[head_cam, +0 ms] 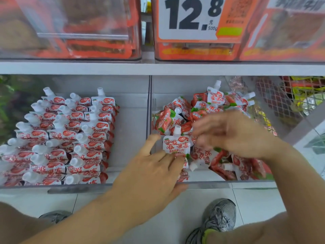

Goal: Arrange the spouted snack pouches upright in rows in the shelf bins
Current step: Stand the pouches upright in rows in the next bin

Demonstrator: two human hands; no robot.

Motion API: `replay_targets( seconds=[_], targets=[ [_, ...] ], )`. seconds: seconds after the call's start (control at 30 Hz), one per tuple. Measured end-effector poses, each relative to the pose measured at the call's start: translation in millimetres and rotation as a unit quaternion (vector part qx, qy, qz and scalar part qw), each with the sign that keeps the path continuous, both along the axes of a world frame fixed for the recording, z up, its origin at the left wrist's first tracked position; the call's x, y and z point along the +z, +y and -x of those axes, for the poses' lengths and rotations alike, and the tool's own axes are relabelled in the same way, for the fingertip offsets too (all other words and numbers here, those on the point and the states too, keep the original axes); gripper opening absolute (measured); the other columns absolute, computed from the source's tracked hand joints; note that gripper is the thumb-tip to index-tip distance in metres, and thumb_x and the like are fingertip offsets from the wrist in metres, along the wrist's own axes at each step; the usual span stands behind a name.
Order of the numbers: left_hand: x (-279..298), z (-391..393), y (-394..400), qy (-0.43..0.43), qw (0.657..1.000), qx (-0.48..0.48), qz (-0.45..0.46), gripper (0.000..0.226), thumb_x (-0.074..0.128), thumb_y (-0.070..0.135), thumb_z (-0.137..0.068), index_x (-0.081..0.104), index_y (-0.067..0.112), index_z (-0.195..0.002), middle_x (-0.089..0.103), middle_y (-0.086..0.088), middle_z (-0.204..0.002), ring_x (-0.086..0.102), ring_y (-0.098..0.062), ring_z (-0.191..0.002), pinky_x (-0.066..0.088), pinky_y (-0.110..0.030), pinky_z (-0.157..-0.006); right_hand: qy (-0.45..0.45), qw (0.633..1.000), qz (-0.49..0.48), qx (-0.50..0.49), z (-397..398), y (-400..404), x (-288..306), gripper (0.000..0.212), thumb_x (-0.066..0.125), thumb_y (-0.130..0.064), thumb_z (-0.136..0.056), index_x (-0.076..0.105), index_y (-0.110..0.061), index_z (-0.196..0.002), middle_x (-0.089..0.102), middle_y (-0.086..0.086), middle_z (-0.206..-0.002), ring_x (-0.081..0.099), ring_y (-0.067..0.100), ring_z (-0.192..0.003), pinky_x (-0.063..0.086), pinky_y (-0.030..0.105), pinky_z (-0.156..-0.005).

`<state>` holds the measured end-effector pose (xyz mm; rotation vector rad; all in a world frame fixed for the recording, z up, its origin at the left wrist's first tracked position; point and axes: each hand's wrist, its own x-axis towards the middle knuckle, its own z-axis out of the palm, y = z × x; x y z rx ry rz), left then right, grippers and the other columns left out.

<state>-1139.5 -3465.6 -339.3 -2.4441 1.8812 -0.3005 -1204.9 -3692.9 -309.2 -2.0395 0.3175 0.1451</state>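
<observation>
Clear-plastic left bin [130,186]: well to the left of both hands; three tidy rows of arranged pouches [66,138] stand here, spouts up, with a bare strip along the side nearest the left hand.
Divider [149,106]: upright wall just beyond the left hand's thumb, separating the two bins.
Left hand [154,171]: reaches over the front rim of the right bin [211,184]; fingers spread, fingertips and thumb resting on the held pouch's lower edge and side. Contact is visible; a full clamp cannot be confirmed.
Held pouch [176,144]: upright, white cap on top, label facing the camera, between the two hands, at the bin's front left corner.
Right hand [233,131]: blurred; fingers part-curled just beside the held pouch, over the heap. Whether it grips anything cannot be told.
Loose pouches [207,106]: jumbled beyond and under the right hand, spouts pointing all ways.
Step in hand (judged): starting the first row.
Procedure: seat the held pouch against the divider; brace it with the left hand; feed the next pouch in with the right, spout up, label forward.
</observation>
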Motion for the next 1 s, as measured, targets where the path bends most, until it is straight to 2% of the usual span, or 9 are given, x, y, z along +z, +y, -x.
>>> replay_targets(
  seconds=[0.1,0.23,0.37,0.43,0.53,0.63,0.73,0.87,1.0],
  targets=[
    [-1.6,-2.3,0.9,0.001,1.0,-0.011,0.011,0.052,0.049,0.056,-0.09,0.066,0.012,-0.112,0.069,0.003,-0.088,0.062,-0.019,-0.082,0.025,-0.046,-0.112,-0.112,0.987,0.1,-0.05,-14.1,5.6,-2.8,0.036,0.082,-0.013,-0.077,0.069,-0.021,-0.11,0.073,-0.006,-0.1,0.069,0.005,-0.092,0.057,0.033,-0.086],
    [-4.7,-1.5,2.2,0.009,0.999,-0.025,0.044,0.049,0.047,0.053,-0.093,0.067,0.012,-0.112,0.066,0.003,-0.088,0.057,-0.019,-0.082,0.029,-0.045,-0.11,-0.052,0.932,0.342,0.11,-36.1,27.8,-22.9,0.051,0.085,-0.025,-0.072,0.064,-0.02,-0.119,0.064,-0.004,-0.107,0.058,0.014,-0.102,0.048,0.031,-0.085],
    [-9.2,-1.6,3.6,0.039,0.995,-0.03,0.088,0.047,0.054,0.051,-0.091,0.068,0.012,-0.113,0.068,0.002,-0.107,0.056,-0.019,-0.107,0.029,-0.046,-0.112,-0.086,0.942,0.295,0.134,-40.3,30.0,-25.5,0.026,0.08,-0.014,-0.074,0.061,-0.025,-0.087,0.062,-0.012,-0.078,0.059,0.008,-0.074,0.047,0.03,-0.063],
    [-12.0,-3.0,6.1,0.083,0.986,-0.015,0.145,0.05,0.062,0.054,-0.086,0.068,0.012,-0.113,0.064,-0.002,-0.119,0.051,-0.024,-0.124,0.026,-0.046,-0.115,-0.097,0.952,0.254,0.137,-34.5,28.2,-23.2,0.023,0.079,-0.015,-0.076,0.059,-0.023,-0.086,0.065,-0.011,-0.077,0.059,0.004,-0.069,0.049,0.032,-0.063],
    [-17.2,-3.3,12.4,0.156,0.958,0.079,0.228,0.076,0.068,0.068,-0.072,0.06,0.012,-0.121,0.042,-0.015,-0.143,0.027,-0.031,-0.142,0.022,-0.044,-0.118,-0.064,0.966,0.205,0.141,-28.3,29.2,-21.2,0.022,0.078,-0.021,-0.081,0.065,-0.023,-0.097,0.073,-0.011,-0.086,0.061,-0.007,-0.066,0.05,0.02,-0.065],
    [-15.6,0.5,14.1,0.271,0.918,0.163,0.238,0.111,0.067,0.08,-0.053,0.035,0.021,-0.141,0.017,-0.005,-0.156,0.018,-0.009,-0.143,0.028,-0.024,-0.111,-0.059,0.946,0.253,0.192,-28.6,37.1,-26.1,0.014,0.067,-0.028,-0.089,0.071,-0.024,-0.102,0.073,-0.009,-0.092,0.061,-0.002,-0.071,0.053,0.03,-0.073],
    [-13.3,2.8,13.2,0.309,0.909,0.175,0.218,0.123,0.067,0.079,-0.047,0.014,0.034,-0.149,0.008,0.013,-0.159,0.016,0.01,-0.137,0.029,-0.011,-0.098,-0.048,0.95,0.226,0.208,-28.2,44.8,-28.4,0.012,0.06,-0.023,-0.094,0.07,-0.02,-0.101,0.07,-0.005,-0.089,0.064,0.014,-0.081,0.052,0.04,-0.073],
    [-13.1,3.6,12.3,0.325,0.906,0.169,0.213,0.124,0.067,0.08,-0.049,0.007,0.04,-0.149,0.005,0.015,-0.16,0.0,0.026,-0.133,0.016,0.002,-0.1,-0.026,0.95,0.224,0.218,-27.9,39.6,-22.7,0.013,0.059,-0.022,-0.096,0.066,-0.013,-0.091,0.067,0.001,-0.079,0.061,0.017,-0.073,0.051,0.041,-0.068],
    [-14.8,2.3,13.0,0.32,0.907,0.163,0.221,0.121,0.067,0.079,-0.05,0.01,0.039,-0.149,0.006,0.013,-0.161,0.002,0.023,-0.135,0.013,0.002,-0.102,-0.017,0.945,0.228,0.233,-30.7,41.1,-21.2,0.018,0.056,-0.023,-0.098,0.065,-0.012,-0.087,0.064,-0.001,-0.075,0.059,0.014,-0.069,0.048,0.036,-0.064]
  ],
)
